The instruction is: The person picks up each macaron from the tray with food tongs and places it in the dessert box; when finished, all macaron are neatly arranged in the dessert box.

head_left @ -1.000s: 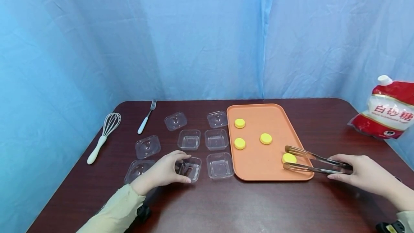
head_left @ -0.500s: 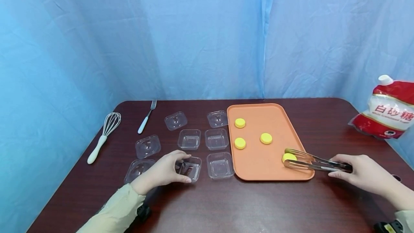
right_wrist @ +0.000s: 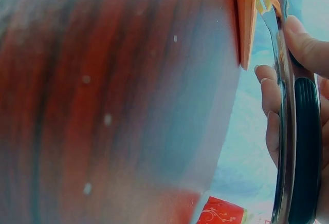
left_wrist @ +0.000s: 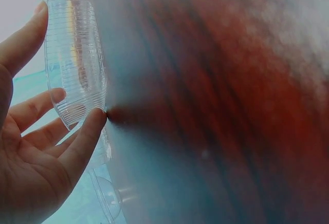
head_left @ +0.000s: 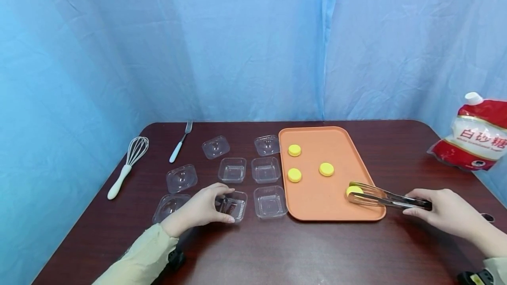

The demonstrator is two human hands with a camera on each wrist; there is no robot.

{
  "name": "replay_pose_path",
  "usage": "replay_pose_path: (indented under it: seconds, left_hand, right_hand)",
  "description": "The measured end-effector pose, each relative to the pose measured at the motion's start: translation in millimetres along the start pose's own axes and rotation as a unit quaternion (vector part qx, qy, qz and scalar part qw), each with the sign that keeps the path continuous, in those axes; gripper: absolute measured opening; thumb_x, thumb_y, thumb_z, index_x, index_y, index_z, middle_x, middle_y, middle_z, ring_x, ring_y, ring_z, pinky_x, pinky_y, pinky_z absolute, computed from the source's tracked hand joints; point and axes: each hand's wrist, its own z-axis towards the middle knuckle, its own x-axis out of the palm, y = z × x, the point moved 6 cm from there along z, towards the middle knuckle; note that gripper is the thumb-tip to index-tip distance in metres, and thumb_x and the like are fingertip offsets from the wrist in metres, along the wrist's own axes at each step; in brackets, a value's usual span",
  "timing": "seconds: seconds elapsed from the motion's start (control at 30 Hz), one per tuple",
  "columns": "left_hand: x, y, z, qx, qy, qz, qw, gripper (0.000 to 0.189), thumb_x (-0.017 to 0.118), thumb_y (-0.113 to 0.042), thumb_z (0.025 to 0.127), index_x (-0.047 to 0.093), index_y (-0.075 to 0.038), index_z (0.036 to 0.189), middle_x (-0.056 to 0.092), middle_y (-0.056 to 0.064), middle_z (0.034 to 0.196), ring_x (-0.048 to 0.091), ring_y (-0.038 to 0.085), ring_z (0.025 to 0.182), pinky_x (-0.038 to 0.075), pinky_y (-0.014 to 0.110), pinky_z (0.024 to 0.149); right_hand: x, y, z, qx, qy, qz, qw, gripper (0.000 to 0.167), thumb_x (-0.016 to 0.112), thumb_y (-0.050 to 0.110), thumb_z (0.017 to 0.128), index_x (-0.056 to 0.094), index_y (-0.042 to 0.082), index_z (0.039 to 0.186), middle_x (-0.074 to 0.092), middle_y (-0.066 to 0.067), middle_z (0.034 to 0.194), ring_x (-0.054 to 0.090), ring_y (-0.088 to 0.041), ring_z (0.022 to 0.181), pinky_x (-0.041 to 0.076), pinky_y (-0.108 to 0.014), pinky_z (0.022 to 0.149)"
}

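My left hand holds a clear square plastic box on the table, thumb on the near side and fingers on the far side; the left wrist view shows the fingertips against the ribbed box wall. My right hand grips metal tongs with dark handles. Their tips lie either side of a yellow round piece on the orange tray; whether both tips touch it I cannot tell. Several other yellow pieces rest on that tray.
More open clear boxes stand between my left hand and the tray. Clear domed lids lie left and behind. A whisk and a fork lie at the left; a sugar bag stands at the right edge.
The tongs' arms have drawn closer together around the yellow round piece as my right hand squeezes. My left hand and its box have stayed in place.
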Motion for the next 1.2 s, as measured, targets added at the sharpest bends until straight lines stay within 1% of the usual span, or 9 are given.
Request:
replay_pose_path:
  seconds: [0.17,0.4,0.57,0.8,0.93,1.1,1.2]
  left_hand:
    - [-0.4,-1.2,0.1,-0.004,0.001,0.003,1.0,0.07,0.086,-0.031,0.066,0.06,0.001,0.123,0.062,0.009,0.114,0.062,0.024,0.098,0.051,0.038,0.085]
    - [0.1,-0.9,0.9,-0.007,0.003,-0.001,1.0,0.07,0.086,-0.031,0.066,0.06,0.001,0.123,0.062,0.009,0.115,0.062,0.024,0.098,0.051,0.037,0.086]
    - [0.5,-0.7,0.9,-0.01,0.002,-0.006,0.9999,0.07,0.086,-0.031,0.066,0.06,0.0,0.123,0.062,0.009,0.115,0.062,0.024,0.098,0.051,0.038,0.086]
    - [-0.5,-2.2,0.0,-0.01,0.002,-0.009,0.9999,0.07,0.086,-0.031,0.066,0.06,0.001,0.122,0.062,0.01,0.114,0.062,0.026,0.098,0.051,0.039,0.087]
    - [-0.6,-2.4,-0.4,-0.009,0.0,-0.006,0.9999,0.07,0.086,-0.032,0.066,0.06,0.001,0.122,0.062,0.01,0.114,0.062,0.025,0.099,0.051,0.039,0.087]
    - [-0.6,-2.3,-0.7,0.002,-0.003,-0.002,1.0,0.07,0.086,-0.033,0.066,0.061,0.002,0.122,0.062,0.01,0.113,0.062,0.025,0.097,0.051,0.038,0.086]
    - [-0.5,-1.1,-0.6,-0.002,-0.003,-0.007,1.0,0.07,0.086,-0.032,0.066,0.061,0.002,0.122,0.062,0.01,0.113,0.062,0.025,0.097,0.051,0.039,0.086]
  right_hand:
    - [-0.7,0.1,0.1,0.003,-0.005,-0.007,1.0,0.038,0.082,0.034,0.069,0.071,0.008,0.094,0.061,0.01,0.067,0.04,0.001,0.055,0.042,-0.023,0.051]
    - [-2.9,4.1,0.8,-0.004,-0.023,-0.009,0.9997,0.037,0.083,0.033,0.068,0.071,0.009,0.093,0.061,0.011,0.066,0.041,0.002,0.054,0.043,-0.023,0.052]
    - [-4.9,8.9,1.4,-0.011,-0.034,-0.007,0.9993,0.035,0.083,0.032,0.068,0.071,0.01,0.092,0.059,0.013,0.064,0.04,0.003,0.054,0.042,-0.023,0.051]
    - [-12.4,23.4,1.5,-0.055,-0.094,-0.008,0.994,0.03,0.086,0.026,0.064,0.071,0.014,0.087,0.054,0.019,0.06,0.036,0.007,0.053,0.038,-0.022,0.048]
    - [-14.8,29.8,2.2,-0.07,-0.107,0.0,0.9919,0.03,0.086,0.025,0.064,0.071,0.015,0.087,0.055,0.02,0.062,0.036,0.007,0.053,0.039,-0.021,0.047]
    - [-17.6,37.7,5.4,-0.086,-0.117,0.008,0.9894,0.031,0.087,0.025,0.063,0.071,0.016,0.088,0.055,0.022,0.063,0.036,0.008,0.053,0.039,-0.021,0.048]
    - [-20.7,44.6,8.7,-0.1,-0.126,0.008,0.9869,0.031,0.087,0.024,0.062,0.071,0.016,0.087,0.057,0.021,0.064,0.037,0.009,0.054,0.041,-0.021,0.048]
